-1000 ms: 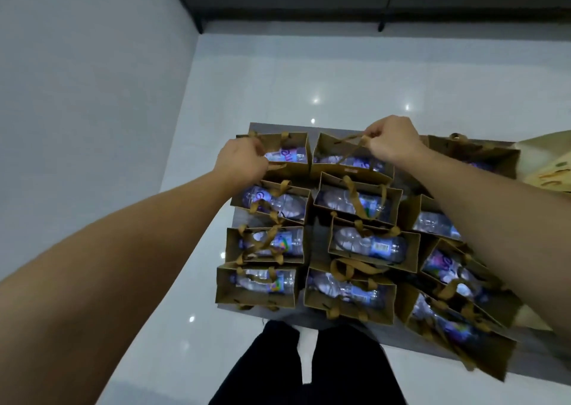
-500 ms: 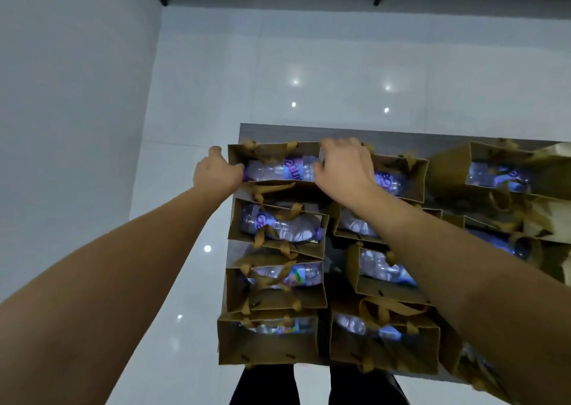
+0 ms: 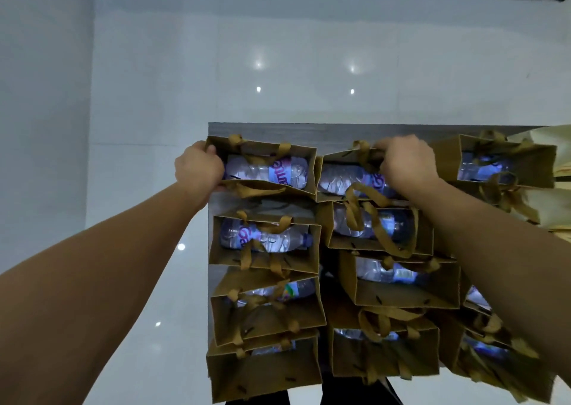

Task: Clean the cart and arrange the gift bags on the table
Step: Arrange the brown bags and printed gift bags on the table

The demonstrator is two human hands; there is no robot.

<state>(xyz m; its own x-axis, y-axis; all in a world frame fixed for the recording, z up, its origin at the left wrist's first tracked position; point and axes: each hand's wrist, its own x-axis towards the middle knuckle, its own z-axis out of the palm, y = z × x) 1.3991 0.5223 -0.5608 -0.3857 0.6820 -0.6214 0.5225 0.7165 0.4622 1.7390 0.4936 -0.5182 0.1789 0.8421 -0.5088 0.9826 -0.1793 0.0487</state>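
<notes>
Your left hand point(image 3: 199, 166) grips the left end of the far-left gift bag point(image 3: 262, 169) on the bench point(image 3: 278, 131), your right hand point(image 3: 404, 165) pinches the neighbouring bag's handles point(image 3: 363, 157); both bags lie crosswise, side by side.

Left hand point(image 3: 199, 166): fingers hidden behind the end wall of the far-left gift bag point(image 3: 262, 169). Right hand point(image 3: 404, 163): fingers buried in the next bag's ribbon handles point(image 3: 366, 157). Worktop point(image 3: 278, 131) mostly covered nearer than the fingers. Bottle labels point(image 3: 279, 173) too blurred to read. Bags right of the fingers are cut off by the frame edge.
</notes>
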